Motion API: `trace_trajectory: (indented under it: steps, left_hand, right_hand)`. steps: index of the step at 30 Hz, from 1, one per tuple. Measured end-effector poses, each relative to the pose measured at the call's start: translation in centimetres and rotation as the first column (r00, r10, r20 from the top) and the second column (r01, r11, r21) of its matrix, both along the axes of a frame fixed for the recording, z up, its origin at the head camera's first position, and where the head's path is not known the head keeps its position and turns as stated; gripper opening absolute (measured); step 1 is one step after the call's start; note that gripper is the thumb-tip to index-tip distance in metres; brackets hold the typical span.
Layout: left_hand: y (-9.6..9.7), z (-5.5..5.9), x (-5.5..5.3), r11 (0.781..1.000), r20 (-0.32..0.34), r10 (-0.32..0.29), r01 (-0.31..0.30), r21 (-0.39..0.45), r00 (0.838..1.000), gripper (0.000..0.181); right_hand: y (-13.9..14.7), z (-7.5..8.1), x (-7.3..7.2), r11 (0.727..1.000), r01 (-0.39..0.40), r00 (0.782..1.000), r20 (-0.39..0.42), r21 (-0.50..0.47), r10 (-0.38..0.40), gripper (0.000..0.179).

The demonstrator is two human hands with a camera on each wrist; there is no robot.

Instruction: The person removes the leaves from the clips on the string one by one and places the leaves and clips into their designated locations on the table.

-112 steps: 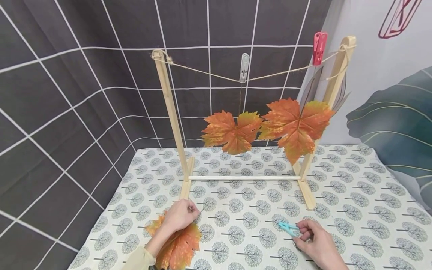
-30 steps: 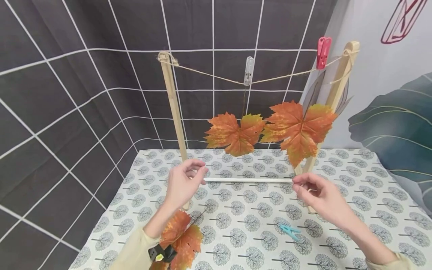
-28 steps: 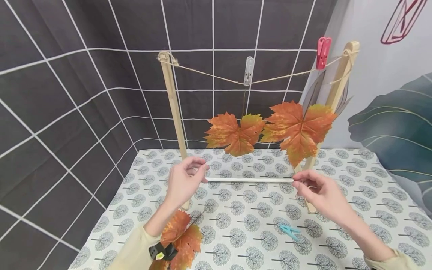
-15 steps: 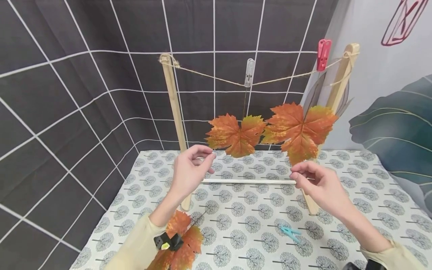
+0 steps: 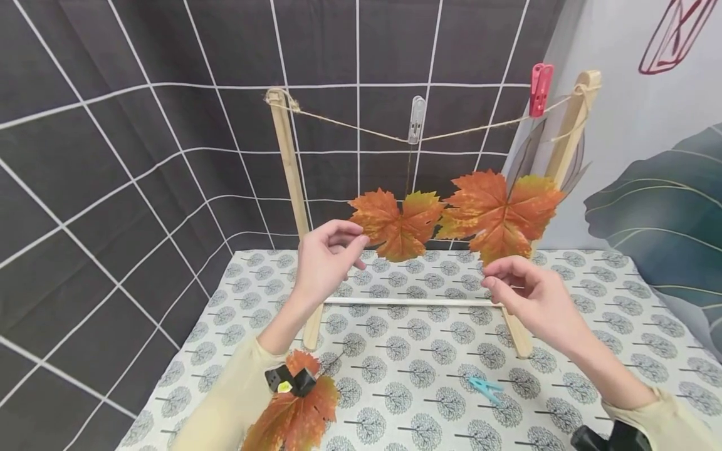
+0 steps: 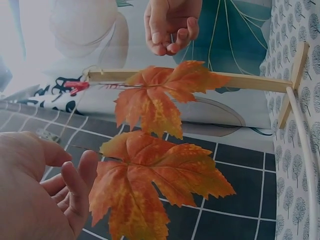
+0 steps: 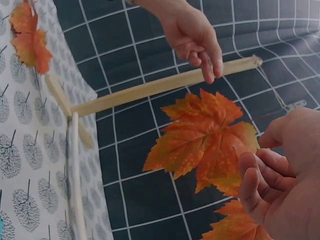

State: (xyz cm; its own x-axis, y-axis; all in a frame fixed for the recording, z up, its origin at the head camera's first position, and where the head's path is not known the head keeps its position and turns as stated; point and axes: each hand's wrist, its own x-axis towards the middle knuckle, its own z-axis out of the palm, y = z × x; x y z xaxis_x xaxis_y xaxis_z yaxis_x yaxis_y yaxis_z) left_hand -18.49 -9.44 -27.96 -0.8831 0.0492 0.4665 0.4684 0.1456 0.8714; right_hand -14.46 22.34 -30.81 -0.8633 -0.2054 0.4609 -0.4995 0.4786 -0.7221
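My left hand (image 5: 329, 258), fingers loosely bent and holding nothing, is raised by the left edge of the middle maple leaf (image 5: 397, 224). A clear clothespin (image 5: 417, 119) hangs that leaf by its stem from a twine line (image 5: 355, 127). My right hand (image 5: 533, 299), also relaxed and holding nothing, is in the air just below the right maple leaf (image 5: 499, 216), under the red clothespin (image 5: 541, 91) on the line. In the left wrist view, both leaves (image 6: 150, 175) hang past the fingers. On the table lie a third maple leaf (image 5: 307, 410) and a blue clothespin (image 5: 485, 389).
A wooden frame holds the twine between its left post (image 5: 289, 169) and right post (image 5: 570, 131). A white rod (image 5: 412, 302) joins the posts low down. The tablecloth (image 5: 389, 363) has a tree print, and a dark gridded curtain (image 5: 186, 156) stands behind.
My right hand let go of the blue clothespin, and my left hand left the table leaf. Both hands went to the white rod, then rose away from it toward the hanging leaves.
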Motion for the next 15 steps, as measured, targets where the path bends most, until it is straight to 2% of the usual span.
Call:
trace_trajectory:
  steps: [8, 15]
  left_hand:
    - [0.3, 0.8, -0.6, 0.999, 0.004, -0.019, 0.019, 0.030, 1.000, 0.018]
    - [0.7, 1.3, -1.3, 0.999, 0.011, -0.013, 0.012, 0.029, 1.000, 0.017]
  right_hand:
    - [-0.4, 1.5, -0.9, 1.000, -0.014, 0.999, -0.030, -0.009, 0.014, 0.014]
    - [-0.8, 3.0, -1.5, 0.999, -0.040, 0.998, -0.055, -0.012, 0.039, 0.015]
